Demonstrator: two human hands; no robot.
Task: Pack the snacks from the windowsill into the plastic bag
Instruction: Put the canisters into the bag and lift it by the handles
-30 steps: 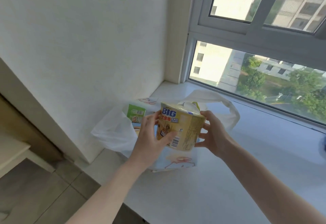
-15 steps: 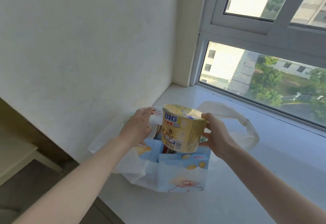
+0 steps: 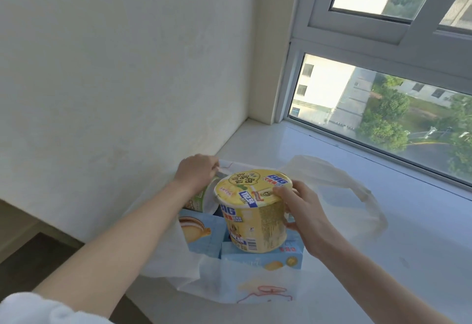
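Our right hand [image 3: 304, 211] grips one yellow noodle cup [image 3: 251, 211] upright over the open plastic bag [image 3: 339, 180] on the windowsill [image 3: 421, 242]. Our left hand [image 3: 195, 173] pinches the bag's rim. Inside we count two light-blue boxes [image 3: 196, 231] and one green-and-white cup [image 3: 198, 202].

I hold a yellow noodle cup [image 3: 252, 211] marked "BIG" upright, slightly tilted, lid sealed, in my right hand [image 3: 304, 215], directly above the mouth of the white plastic bag [image 3: 178, 265]. The bag stands open on the windowsill [image 3: 383, 260], close to the left wall; my left hand [image 3: 195, 173] grips its rear rim. One handle loop trails to the right across the sill. Inside the bag I see two light-blue snack boxes [image 3: 196, 231], upright and side by side, and a green-labelled cup [image 3: 198, 201] behind them. The cup's base sits just above the nearer box.
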